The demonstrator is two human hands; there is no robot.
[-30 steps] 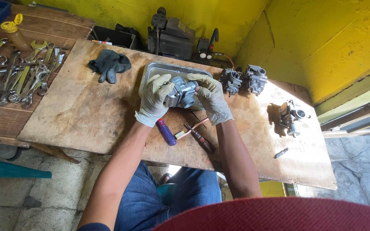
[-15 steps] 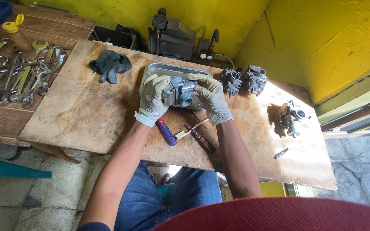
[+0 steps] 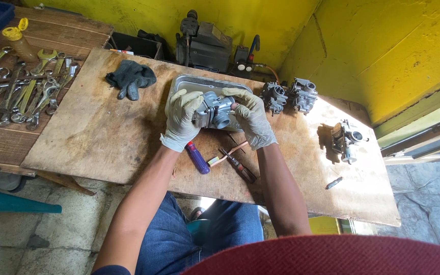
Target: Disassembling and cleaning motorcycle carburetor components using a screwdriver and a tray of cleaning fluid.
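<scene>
Head view: our left hand [image 3: 182,119] and right hand [image 3: 253,119], both gloved, each have a closed grip on the carburetor [image 3: 214,109], held over the metal tray [image 3: 189,81] at the counter's [image 3: 103,137] far edge. Best to keep it above the tray, grip firm, so loose parts drop in.

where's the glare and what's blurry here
Head view: sunlight washes out the right end of the wooden board; a carburetor there casts a hard shadow to its left; the hands are evenly lit and sharp; a red shape at the bottom is blurred.
</scene>
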